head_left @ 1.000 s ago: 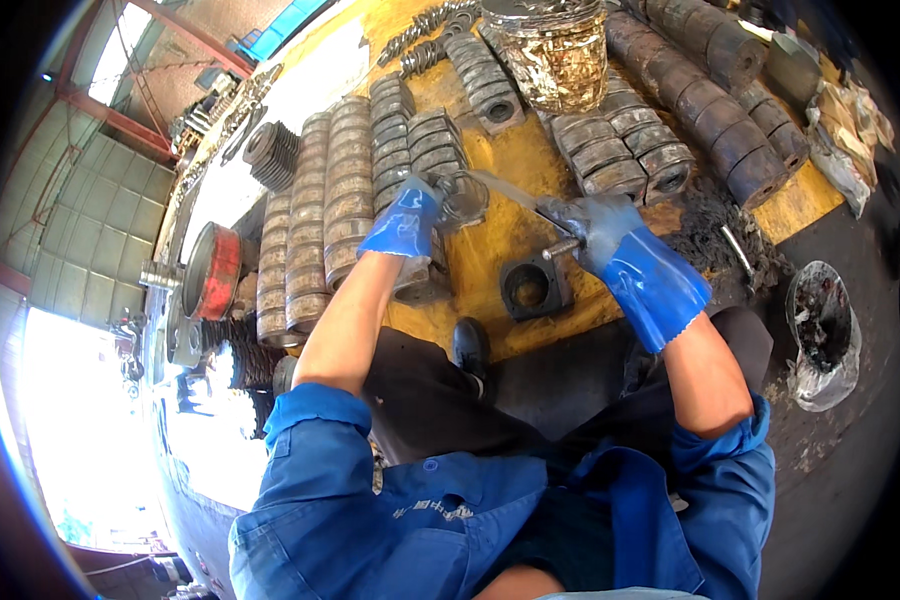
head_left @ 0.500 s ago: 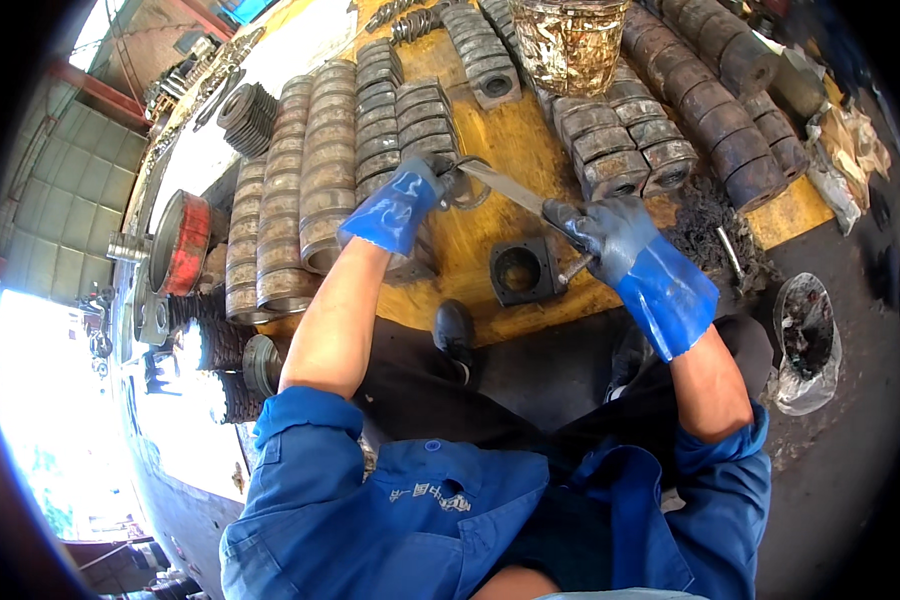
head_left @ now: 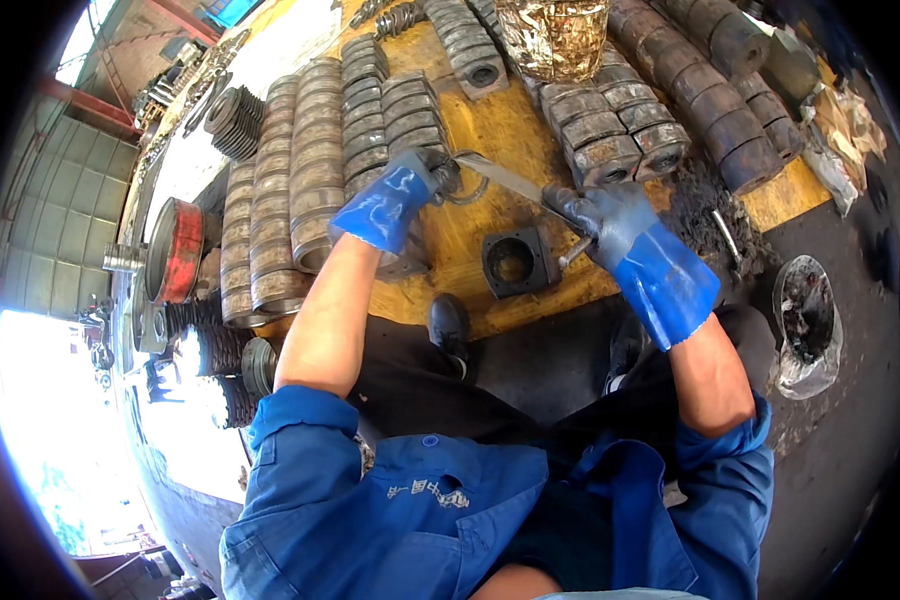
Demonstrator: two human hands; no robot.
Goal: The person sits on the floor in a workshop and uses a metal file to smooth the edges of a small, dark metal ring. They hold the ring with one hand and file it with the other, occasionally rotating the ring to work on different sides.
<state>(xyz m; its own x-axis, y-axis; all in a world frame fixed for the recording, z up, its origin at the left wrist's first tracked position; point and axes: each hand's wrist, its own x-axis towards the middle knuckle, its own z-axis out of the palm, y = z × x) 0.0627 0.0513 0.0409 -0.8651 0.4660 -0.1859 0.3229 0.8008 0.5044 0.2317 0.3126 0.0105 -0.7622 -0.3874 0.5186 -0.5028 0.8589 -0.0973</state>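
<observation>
My left hand [head_left: 395,195], in a blue and grey glove, is closed on a thin dark metal ring [head_left: 484,187] above the yellow bench. In my matching gloved right hand [head_left: 625,230] is a flat-bladed tool like a knife or scraper [head_left: 512,180]; its handle is mostly hidden by the fingers. The blade points left, and its tip meets or overlaps the ring's upper edge. Below and between the hands sits a dark square metal block [head_left: 515,262] with a round bore. Beside the block, under my right hand, shows a short metal rod end [head_left: 576,251].
Rows of ring-shaped metal parts [head_left: 315,165] stand left, with more blocks [head_left: 600,140] and cylinders [head_left: 720,120] right. A grimy bucket [head_left: 552,45] stands behind. Dark fibrous waste [head_left: 705,215] lies right, near a plastic bag [head_left: 808,325]. A red-rimmed drum [head_left: 182,250] is far left.
Both hands keep their grips. The whole view has shifted slightly, with the bench and parts a little higher and further left. Ring and blade keep nearly the same position relative to each other.
</observation>
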